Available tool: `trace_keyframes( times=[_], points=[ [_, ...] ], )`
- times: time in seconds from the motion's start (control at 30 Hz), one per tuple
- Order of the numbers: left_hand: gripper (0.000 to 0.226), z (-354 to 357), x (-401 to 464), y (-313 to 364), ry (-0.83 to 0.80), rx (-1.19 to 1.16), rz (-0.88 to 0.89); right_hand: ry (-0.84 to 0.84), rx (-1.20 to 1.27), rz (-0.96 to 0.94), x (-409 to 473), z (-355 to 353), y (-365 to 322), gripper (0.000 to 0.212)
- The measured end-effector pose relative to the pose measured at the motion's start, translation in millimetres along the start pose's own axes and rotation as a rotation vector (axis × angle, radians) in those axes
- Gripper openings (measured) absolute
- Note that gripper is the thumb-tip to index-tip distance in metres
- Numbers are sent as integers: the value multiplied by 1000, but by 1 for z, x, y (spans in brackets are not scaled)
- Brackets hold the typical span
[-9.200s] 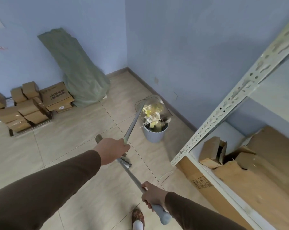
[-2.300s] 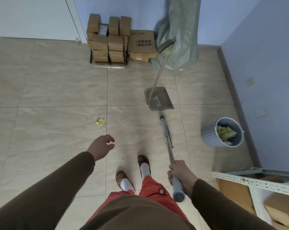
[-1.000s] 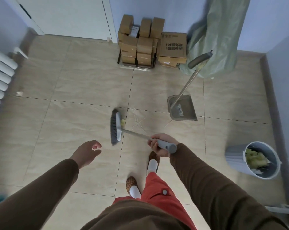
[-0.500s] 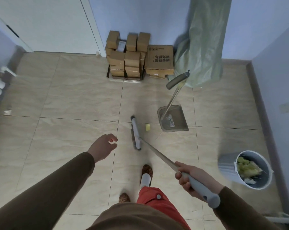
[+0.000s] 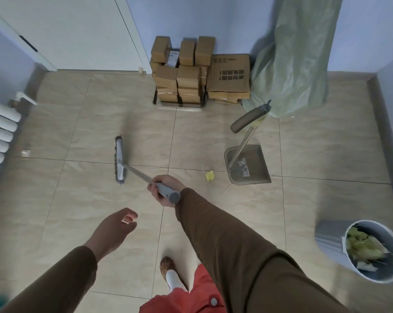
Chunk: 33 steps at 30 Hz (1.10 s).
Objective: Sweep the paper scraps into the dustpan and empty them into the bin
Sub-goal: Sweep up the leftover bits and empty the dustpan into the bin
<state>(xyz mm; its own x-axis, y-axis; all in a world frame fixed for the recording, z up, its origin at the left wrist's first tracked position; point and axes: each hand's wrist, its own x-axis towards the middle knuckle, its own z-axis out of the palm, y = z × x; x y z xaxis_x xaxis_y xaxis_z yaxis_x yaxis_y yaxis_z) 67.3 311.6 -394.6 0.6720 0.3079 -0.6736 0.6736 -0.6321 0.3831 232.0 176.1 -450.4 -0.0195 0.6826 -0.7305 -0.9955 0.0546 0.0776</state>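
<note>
One yellow scrap [image 5: 209, 175] lies just beside the dustpan [image 5: 254, 168] lip.

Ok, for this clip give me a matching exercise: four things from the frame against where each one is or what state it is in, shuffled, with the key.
Things:
1. broom
2. dustpan
3. yellow paper scrap
4. bin

Places or states:
A. holds yellow scraps
B. gripped by the right hand
C. standing on the floor, nobody holding it
D. on the floor just left of the dustpan

Pairs: 1-B, 2-C, 3-D, 4-A
</note>
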Motion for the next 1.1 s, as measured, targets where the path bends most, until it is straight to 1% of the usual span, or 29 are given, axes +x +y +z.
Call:
trace_keyframes(
  times=[0.1, 0.17, 0.23, 0.3, 0.4, 0.53, 0.6, 0.63, 0.67, 0.8, 0.87, 0.93, 1.0, 1.03, 1.07, 1.1],
  points=[
    [14, 4, 1, -4, -32, 7, 20, 76, 5, -92, -4, -28, -28, 14],
    [14, 7, 2, -3, -54, 16, 37, 129, 134, -153, -24, -63, -40, 18],
    [13, 9, 5, -1, -74, 33, 48, 150, 296, -221, -51, -99, -37, 19],
    [13, 10, 8, 2, -100, 55, 54, 159, 429, -275, -79, -126, -16, 19],
    [12, 10, 11, 14, -131, 87, 87, 156, 565, -347, -113, -144, 41, 17],
    [11, 4, 10, 48, -150, 76, 165, 222, 632, -394, -161, -133, 114, 17],
    [10, -4, 11, 76, -163, 18, 221, 229, 634, -411, -190, -127, 139, 14],
    [11, -8, 13, 94, -165, -20, 253, 222, 625, -427, -205, -128, 150, 12],
    [17, -13, 14, 115, -164, -55, 288, 220, 608, -442, -219, -130, 161, 12],
    [67, -29, 25, 216, -121, -177, 401, 251, 429, -408, -263, -142, 190, 37],
    [89, -32, 34, 271, -57, -165, 440, 269, 314, -384, -278, -151, 195, 45],
    [106, -31, 46, 323, 5, -89, 456, 331, 158, -389, -288, -161, 194, 62],
    [112, -26, 65, 367, 16, 63, 438, 365, -36, -398, -299, -170, 189, 90],
    [111, -22, 75, 384, -9, 147, 408, 374, -121, -396, -305, -175, 186, 100],
    [105, -16, 82, 399, -65, 204, 368, 379, -189, -393, -310, -181, 182, 105],
    [93, -10, 90, 409, -138, 208, 332, 382, -237, -389, -315, -187, 178, 106]
  ],
)
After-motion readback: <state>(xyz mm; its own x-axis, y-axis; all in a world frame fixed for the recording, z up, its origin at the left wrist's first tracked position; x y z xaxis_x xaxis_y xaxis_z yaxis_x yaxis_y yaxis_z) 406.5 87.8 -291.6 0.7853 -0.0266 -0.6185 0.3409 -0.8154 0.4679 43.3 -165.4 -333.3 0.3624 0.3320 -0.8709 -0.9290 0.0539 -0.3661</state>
